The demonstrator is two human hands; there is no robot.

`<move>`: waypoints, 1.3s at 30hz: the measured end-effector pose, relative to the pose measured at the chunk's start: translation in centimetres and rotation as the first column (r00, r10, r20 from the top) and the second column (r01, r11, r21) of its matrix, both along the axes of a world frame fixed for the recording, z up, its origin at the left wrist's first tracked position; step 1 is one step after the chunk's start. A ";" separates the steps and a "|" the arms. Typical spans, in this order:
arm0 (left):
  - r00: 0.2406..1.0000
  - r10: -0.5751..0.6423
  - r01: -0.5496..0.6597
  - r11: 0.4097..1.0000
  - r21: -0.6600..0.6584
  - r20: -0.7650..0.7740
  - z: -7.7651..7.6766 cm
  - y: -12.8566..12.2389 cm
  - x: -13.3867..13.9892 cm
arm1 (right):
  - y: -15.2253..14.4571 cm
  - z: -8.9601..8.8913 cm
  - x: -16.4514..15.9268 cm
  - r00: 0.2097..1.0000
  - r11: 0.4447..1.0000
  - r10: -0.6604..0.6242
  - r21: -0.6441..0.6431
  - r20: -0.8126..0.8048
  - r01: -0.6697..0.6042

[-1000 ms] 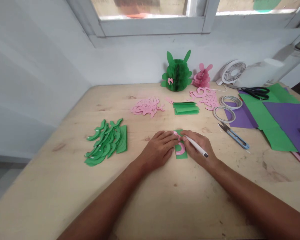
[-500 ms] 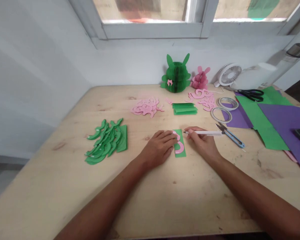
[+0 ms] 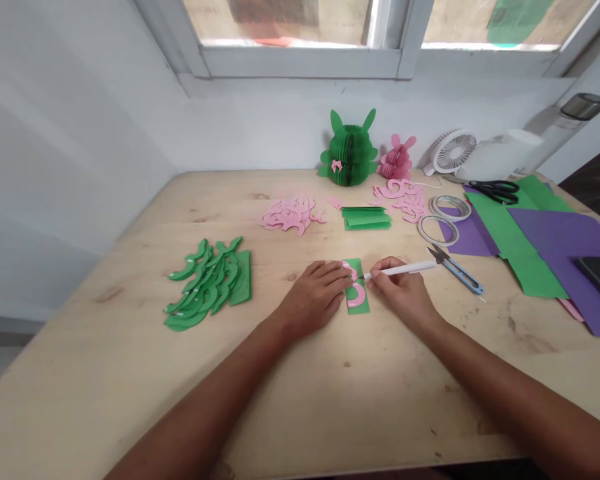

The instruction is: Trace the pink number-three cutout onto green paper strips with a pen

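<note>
My left hand (image 3: 314,297) lies flat with fingers stretched out over the left side of a green paper strip (image 3: 359,309). On the strip sits a pink curved paper cutout (image 3: 362,295), and a second pink piece (image 3: 349,269) is partly covered by my fingertips. Pinched in my right hand (image 3: 404,293) is a white pen (image 3: 414,267), its dark tip at the strip's right edge beside the pink pieces. Whether the tip touches the paper I cannot tell.
Green cutouts (image 3: 207,287) lie left; pink cutouts (image 3: 290,215) and folded green paper (image 3: 366,219) lie behind. Tape rolls (image 3: 439,231), blue-handled snips (image 3: 463,275), black scissors (image 3: 495,190) and purple sheets (image 3: 560,240) are right. A green honeycomb paper figure (image 3: 353,153) stands by the wall.
My right hand has brought the pen tip left and slightly down to the strip's edge, and the pen is more tilted. My left hand stays on the strip. The view has shifted slightly.
</note>
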State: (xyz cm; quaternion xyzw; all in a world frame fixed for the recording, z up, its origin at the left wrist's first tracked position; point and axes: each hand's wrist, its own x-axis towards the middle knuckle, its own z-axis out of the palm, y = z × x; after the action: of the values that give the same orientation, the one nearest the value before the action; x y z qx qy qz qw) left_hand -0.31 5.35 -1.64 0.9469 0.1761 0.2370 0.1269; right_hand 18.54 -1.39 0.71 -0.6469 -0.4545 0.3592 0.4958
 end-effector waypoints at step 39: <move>1.000 -0.005 0.005 1.000 0.011 -0.003 0.0 0.2 -0.2 | 0.3 -1.1 0.1 0.984 0.991 0.126 0.022 0.127 -0.130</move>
State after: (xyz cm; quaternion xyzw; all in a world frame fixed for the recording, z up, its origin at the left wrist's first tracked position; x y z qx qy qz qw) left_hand -0.55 5.54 -1.63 0.9484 0.1725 0.2364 0.1223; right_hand 18.68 -1.11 -0.40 -0.6303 -0.5307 0.3419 0.4518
